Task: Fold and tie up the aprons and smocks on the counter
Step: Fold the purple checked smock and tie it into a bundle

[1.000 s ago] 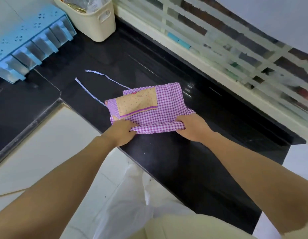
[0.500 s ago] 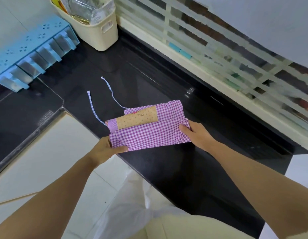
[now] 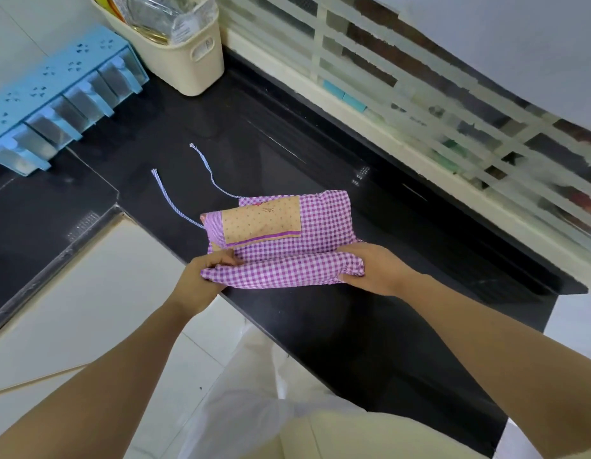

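A purple-and-white checked apron (image 3: 324,220) lies folded on the black counter (image 3: 370,326) near its front edge. A tan dotted pocket panel (image 3: 264,218) faces up on its left part. Two thin blue-and-white tie strings (image 3: 204,168) trail away to the far left. The apron's near edge is rolled into a thick fold (image 3: 284,271). My left hand (image 3: 204,276) pinches the left end of that fold. My right hand (image 3: 373,268) grips its right end, fingers curled around the cloth.
A cream basket (image 3: 184,61) with packets stands at the back left, beside a light blue drawer organiser (image 3: 55,101). A window grille (image 3: 420,104) runs along the counter's far side. White floor tiles (image 3: 88,309) lie below the counter's front edge.
Both hands took hold of the apron's near edge again and rolled it up into another fold toward the pocket. The view shifted slightly nearer.
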Available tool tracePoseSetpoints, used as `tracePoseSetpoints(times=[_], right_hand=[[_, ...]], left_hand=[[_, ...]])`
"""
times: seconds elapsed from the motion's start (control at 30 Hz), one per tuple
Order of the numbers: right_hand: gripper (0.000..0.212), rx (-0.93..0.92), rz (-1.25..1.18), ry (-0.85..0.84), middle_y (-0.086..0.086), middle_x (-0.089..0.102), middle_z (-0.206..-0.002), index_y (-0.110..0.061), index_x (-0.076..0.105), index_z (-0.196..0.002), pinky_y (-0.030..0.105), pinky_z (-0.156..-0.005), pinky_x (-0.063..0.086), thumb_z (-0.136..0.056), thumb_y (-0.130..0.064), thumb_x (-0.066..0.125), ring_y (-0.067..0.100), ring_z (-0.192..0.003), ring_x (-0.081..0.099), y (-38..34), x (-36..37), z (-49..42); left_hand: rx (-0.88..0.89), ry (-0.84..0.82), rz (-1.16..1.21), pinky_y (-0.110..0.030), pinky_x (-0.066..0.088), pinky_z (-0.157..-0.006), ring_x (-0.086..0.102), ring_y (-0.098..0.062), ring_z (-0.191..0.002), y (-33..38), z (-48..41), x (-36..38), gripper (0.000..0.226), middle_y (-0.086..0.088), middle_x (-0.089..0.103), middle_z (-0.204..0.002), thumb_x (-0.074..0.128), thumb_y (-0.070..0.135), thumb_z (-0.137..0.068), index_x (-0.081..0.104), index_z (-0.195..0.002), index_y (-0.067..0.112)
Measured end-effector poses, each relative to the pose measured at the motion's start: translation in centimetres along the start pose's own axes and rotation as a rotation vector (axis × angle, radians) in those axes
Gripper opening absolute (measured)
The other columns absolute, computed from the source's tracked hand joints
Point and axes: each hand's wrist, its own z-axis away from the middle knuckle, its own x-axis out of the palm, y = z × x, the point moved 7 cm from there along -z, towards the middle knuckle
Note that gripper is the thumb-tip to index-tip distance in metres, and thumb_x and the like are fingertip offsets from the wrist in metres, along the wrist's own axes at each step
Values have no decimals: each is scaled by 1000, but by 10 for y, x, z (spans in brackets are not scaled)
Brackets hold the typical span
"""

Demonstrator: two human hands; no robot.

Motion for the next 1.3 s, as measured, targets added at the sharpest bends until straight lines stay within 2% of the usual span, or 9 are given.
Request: tracePoseSetpoints(times=[0.2, 0.4, 0.5, 0.6, 0.8, 1.0, 1.07, 1.17, 1.3], right_hand=[[48, -51, 115, 123, -2, 53, -143, -23, 50, -141, 37, -116, 33, -95, -18, 60, 16, -133, 47, 3, -5, 10], [45, 130, -83, 105, 2, 49, -146, -23, 46, -144, 43, -114, 35, -100, -35, 48, 24, -133, 47, 13, 6, 15], [50, 213, -136, 132, 5, 50, -145, -20, 43, -146, 41, -111, 38, -100, -39, 48, 25, -131, 48, 15, 7, 15], [47, 218, -85, 189, 2, 65, -108, -12, 49, -140, 31, -90, 47, -101, -38, 46, 22, -101, 60, 9, 5, 16], [46, 189, 106, 301, 10, 63, -120, -18, 42, -146, 38, -93, 50, -103, -32, 44, 27, -108, 60, 0, -2, 21], [42, 85, 522, 200, 5, 65, -113, -17, 38, -143, 34, -80, 47, -103, -32, 37, 26, -99, 64, -56, 6, 22], [35, 73, 561, 205, 6, 65, -113, -13, 44, -133, 34, -80, 46, -103, -29, 37, 26, -101, 64, -80, 16, 24], [33, 107, 392, 50, 8, 62, -117, -12, 50, -127, 36, -83, 44, -101, -31, 46, 27, -105, 60, -93, 38, 23], [41, -296, 214, -195, 4, 65, -111, -15, 59, -117, 37, -91, 47, -99, -49, 46, 19, -98, 59, -110, 58, 34]], left_hand=[[35, -99, -324, -32, 42, -106, 55, -16, -121, 5, -4, 12, 47, 9, 63, -126, 62, 6, -91, 64, -98, 52], [-28, -129, -311, -25, 45, -100, 54, -17, -120, 1, 3, 10, 42, 10, 59, -129, 55, 4, -95, 58, -116, 41], [-71, -33, -179, -35, 46, -101, 57, -20, -115, 2, 10, 1, 36, 3, 62, -126, 58, 8, -94, 58, -117, 36], [-45, 140, -122, -39, 44, -101, 57, -20, -113, 12, 17, -6, 43, 1, 63, -124, 52, -3, -92, 61, -121, 28], [286, 484, -475, -43, 34, -105, 49, -28, -121, 72, 20, -14, 53, -8, 57, -130, 48, 5, -73, 56, -125, 10], [573, 20, -842, -46, 25, -110, 43, -25, -130, 93, 17, 79, 76, -5, 50, -141, 67, 39, -72, 44, -142, 18], [557, 20, -914, -39, 29, -105, 53, -26, -119, 84, 16, 97, 76, -4, 61, -129, 78, 30, -65, 52, -136, 18], [510, 155, -816, -33, 38, -91, 65, -22, -93, 80, 22, 86, 26, 4, 72, -96, 72, 28, -73, 70, -98, 21], [388, 93, -680, -40, 54, -87, 68, -22, -80, 43, 37, 61, 19, 3, 71, -83, 53, 33, -81, 67, -85, 21]])
